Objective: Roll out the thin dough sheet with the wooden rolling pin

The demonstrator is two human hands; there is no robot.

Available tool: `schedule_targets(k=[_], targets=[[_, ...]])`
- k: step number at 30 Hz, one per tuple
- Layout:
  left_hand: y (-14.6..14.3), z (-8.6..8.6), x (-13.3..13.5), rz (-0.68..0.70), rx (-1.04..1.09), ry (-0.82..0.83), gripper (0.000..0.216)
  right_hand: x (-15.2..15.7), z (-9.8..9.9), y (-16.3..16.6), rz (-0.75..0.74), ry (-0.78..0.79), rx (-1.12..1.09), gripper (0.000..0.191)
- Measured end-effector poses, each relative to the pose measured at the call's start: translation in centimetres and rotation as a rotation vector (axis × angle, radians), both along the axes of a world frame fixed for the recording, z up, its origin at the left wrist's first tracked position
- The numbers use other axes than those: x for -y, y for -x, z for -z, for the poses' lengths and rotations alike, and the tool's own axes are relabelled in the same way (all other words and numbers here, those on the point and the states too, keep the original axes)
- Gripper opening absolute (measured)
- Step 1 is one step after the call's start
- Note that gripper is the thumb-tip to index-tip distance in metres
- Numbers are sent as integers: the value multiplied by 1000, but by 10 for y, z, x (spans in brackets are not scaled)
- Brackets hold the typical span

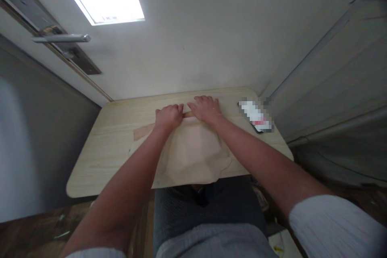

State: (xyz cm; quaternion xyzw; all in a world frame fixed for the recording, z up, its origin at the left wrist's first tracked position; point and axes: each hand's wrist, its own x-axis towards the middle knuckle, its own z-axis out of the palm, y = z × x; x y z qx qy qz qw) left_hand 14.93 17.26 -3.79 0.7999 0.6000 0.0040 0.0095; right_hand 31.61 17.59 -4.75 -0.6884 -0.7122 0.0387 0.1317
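Observation:
A tan sheet (193,149), paper or leather, I cannot tell which, lies on the table with its near edge hanging over the front. Along its far side runs a flat brown strip (143,131), which shows again between my hands; whether it is a separate piece or a folded edge is unclear. My left hand (169,117) is closed at the far edge, fingers curled over the strip and thumb towards the right. Beside it, my right hand (207,109) presses palm down, its fingers stretched forward and slightly apart. Both palms hide the parts beneath them.
The pale wooden table (99,149) has rounded corners and meets a white door (196,48) at the back. A phone (255,116), partly blurred out, rests at the right. A metal door handle (62,38) juts out at upper left. A grey curtain-like surface (338,88) borders the right side.

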Motion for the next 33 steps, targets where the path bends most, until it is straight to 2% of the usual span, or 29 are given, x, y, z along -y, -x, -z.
schedule_targets(k=[7,14,25,33], targets=[[-2,-2,-5,-39,-1,16,57,-7,2,0,9,-17,-1,61],[-4,-3,14,-62,17,-112,53,13,-1,3,37,-80,-2,57],[-5,-1,76,-66,111,-225,54,76,2,9,52,-133,20,53],[6,12,135,19,151,-215,54,135,14,5,-8,-177,-1,57]])
